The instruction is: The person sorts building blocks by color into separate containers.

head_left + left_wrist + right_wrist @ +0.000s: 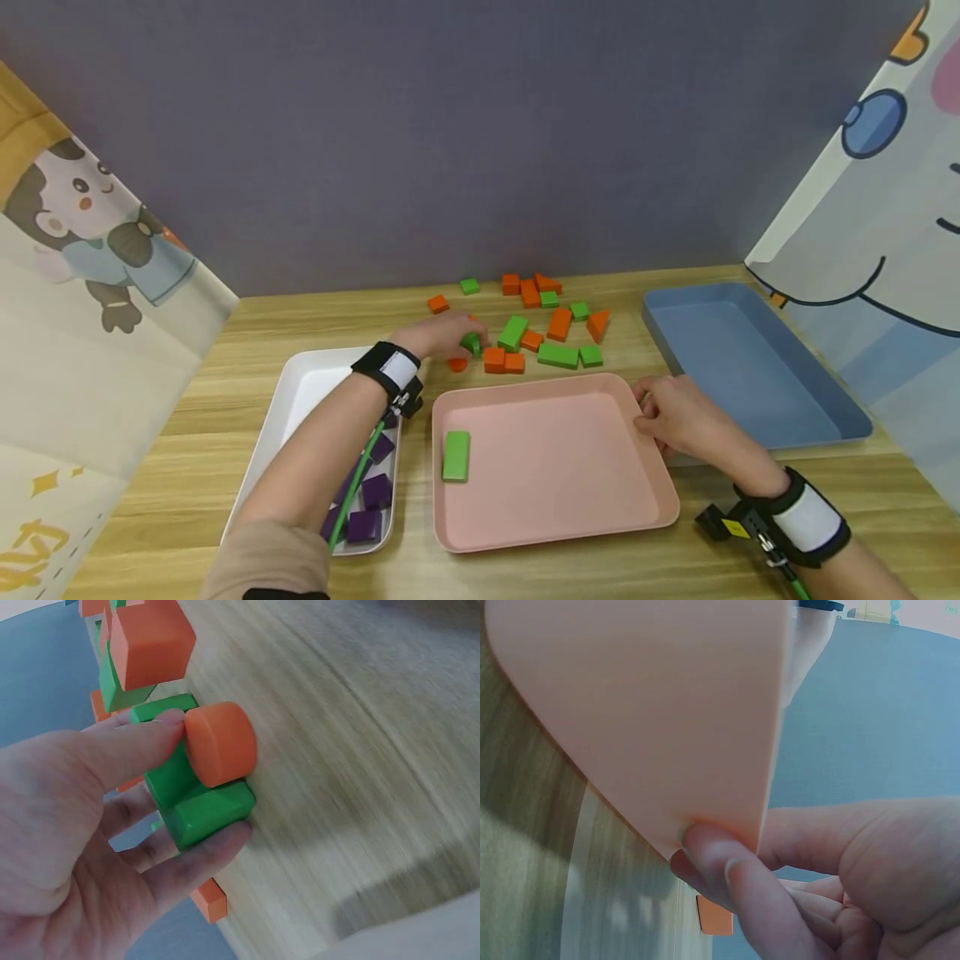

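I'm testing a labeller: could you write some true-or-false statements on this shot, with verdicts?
1. The left hand holds a green piece. True.
2. The right hand grips the pink tray by its edge. True.
3. Nothing lies in the pink tray. False: a green block lies there.
4. Purple blocks lie in the white tray. True.
5. In the head view, the white tray stands right of the pink tray. False: it stands left.

Green arch (175, 778) in left hand (437, 335)
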Tool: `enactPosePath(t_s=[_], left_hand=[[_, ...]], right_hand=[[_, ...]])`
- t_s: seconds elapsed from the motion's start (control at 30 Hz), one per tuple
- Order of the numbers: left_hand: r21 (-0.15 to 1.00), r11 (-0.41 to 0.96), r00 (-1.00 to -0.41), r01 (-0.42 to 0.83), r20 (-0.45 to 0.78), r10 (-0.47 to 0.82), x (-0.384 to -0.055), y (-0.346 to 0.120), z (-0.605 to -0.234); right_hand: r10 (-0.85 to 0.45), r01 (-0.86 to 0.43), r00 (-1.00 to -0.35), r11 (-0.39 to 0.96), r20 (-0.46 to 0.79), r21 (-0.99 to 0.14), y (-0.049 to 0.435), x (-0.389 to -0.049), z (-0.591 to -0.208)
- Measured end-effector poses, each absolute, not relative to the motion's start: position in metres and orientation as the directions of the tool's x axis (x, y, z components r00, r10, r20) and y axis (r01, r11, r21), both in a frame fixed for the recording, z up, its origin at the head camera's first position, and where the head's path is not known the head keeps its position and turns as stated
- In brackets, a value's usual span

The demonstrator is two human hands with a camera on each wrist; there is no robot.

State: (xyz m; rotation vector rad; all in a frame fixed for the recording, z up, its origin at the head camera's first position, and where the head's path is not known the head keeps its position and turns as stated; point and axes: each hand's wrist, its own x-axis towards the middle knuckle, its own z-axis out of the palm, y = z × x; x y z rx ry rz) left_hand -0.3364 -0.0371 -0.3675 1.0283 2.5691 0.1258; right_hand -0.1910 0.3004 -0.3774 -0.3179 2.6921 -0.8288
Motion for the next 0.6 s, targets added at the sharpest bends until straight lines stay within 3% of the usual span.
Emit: enactPosePath(t_s=[0.17, 0.4, 0.6], left_hand=[[0.239, 0.705, -0.643, 0.668, -0.291, 0.708, -0.334, -0.044, -0.367], [0.283, 0.732, -0.682, 0.620, -0.267, 0.681, -0.330, -0.053, -0.366], [0.312, 0.710, -0.682, 0.632, -0.212, 0.700, -0.326, -0.055, -0.357]], right_hand=[[-0.299, -0.126, -0.928, 0.814, -0.222, -0.567, 0.301, -0.191, -0.378], [-0.293, -0.117, -0.929, 0.811, -0.224, -0.574, 0.301, -0.191, -0.378], [-0.293, -0.117, -0.931, 0.806, -0.218, -0.581, 0.301, -0.191, -0.377]])
